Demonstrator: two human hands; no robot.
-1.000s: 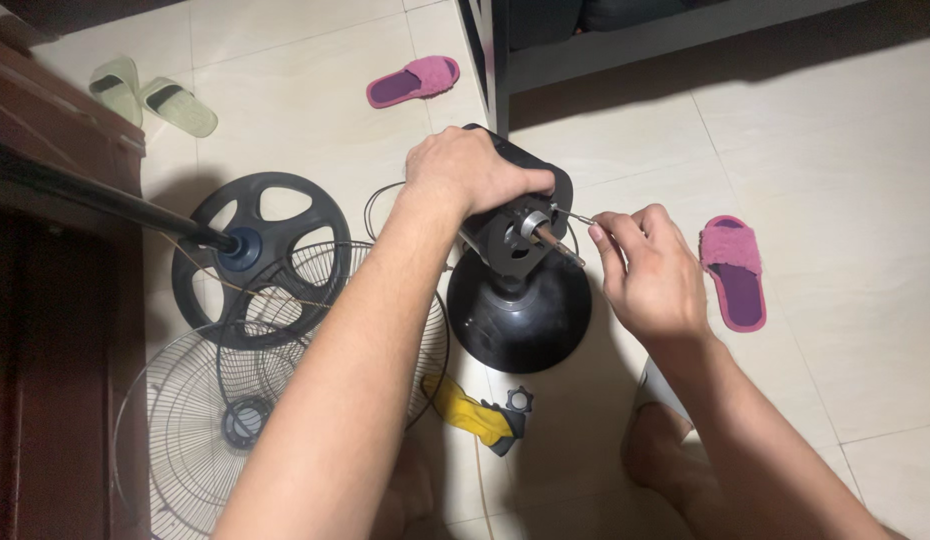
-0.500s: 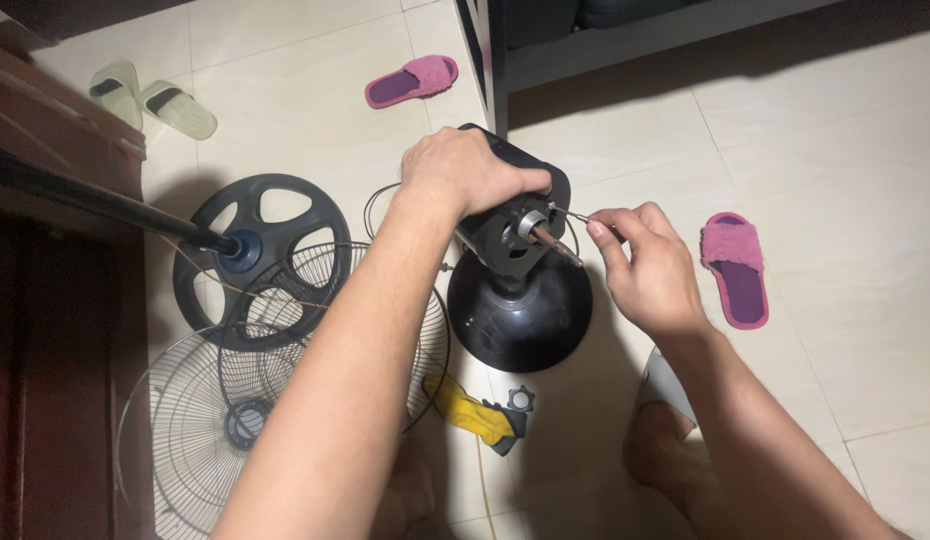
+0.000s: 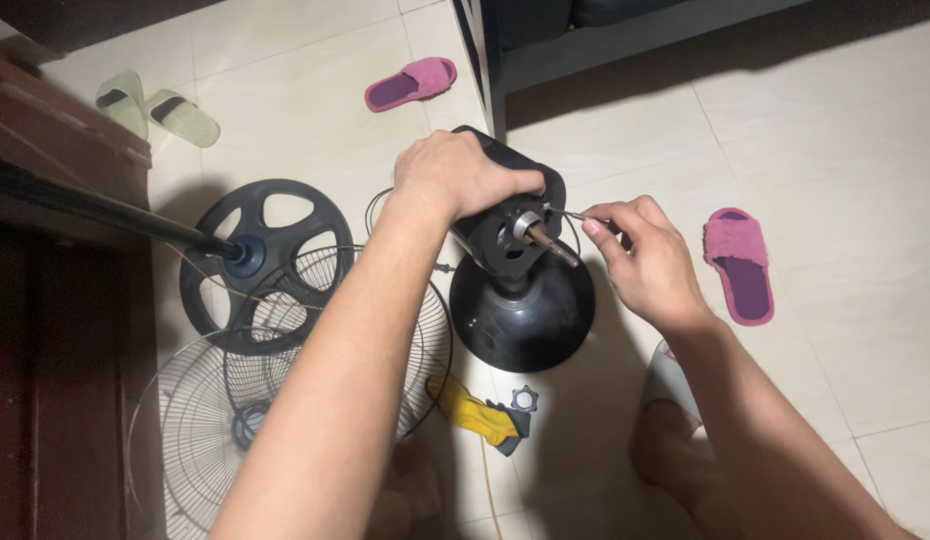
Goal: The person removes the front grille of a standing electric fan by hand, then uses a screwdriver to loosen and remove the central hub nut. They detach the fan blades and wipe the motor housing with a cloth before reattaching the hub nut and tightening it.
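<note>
Floor: pale glossy tiles (image 3: pixel 835 130) are lying under everything, with a dark bed frame (image 3: pixel 505 60) crossing at the top.
Left hand: the left hand (image 3: pixel 455 175) is closing firmly over the top of the black fan motor housing (image 3: pixel 505 235), fingers wrapping down its front edge.
Right hand: the right hand (image 3: pixel 645 265) is pinching a thin metal tool (image 3: pixel 582 216) between thumb and fingertips, its tip reaching the housing's face just beside the shaft.
Shaft: the metal shaft (image 3: pixel 550 243) is sticking out of the housing's face, pointing down and right.
Back cover: a round black dome (image 3: pixel 522 305) is sitting directly below the housing, touching it.
Small parts: a black star-shaped nut (image 3: pixel 524 399) and a yellow-handled tool (image 3: pixel 475 413) are lying below the housing, close together.
Grilles: two wire fan grilles (image 3: pixel 285 390) are overlapping, lower left of the housing.
Stand: a black spoked base (image 3: pixel 262 262) with a dark pole (image 3: pixel 95 208) is lying left of the housing.
Slippers: pink slippers are lying right of the housing (image 3: pixel 740 265) and above it (image 3: pixel 412 83); a pale green pair (image 3: pixel 155 105) is resting far upper left.
Furniture: dark wooden furniture (image 3: pixel 55 330) is filling the far left.
</note>
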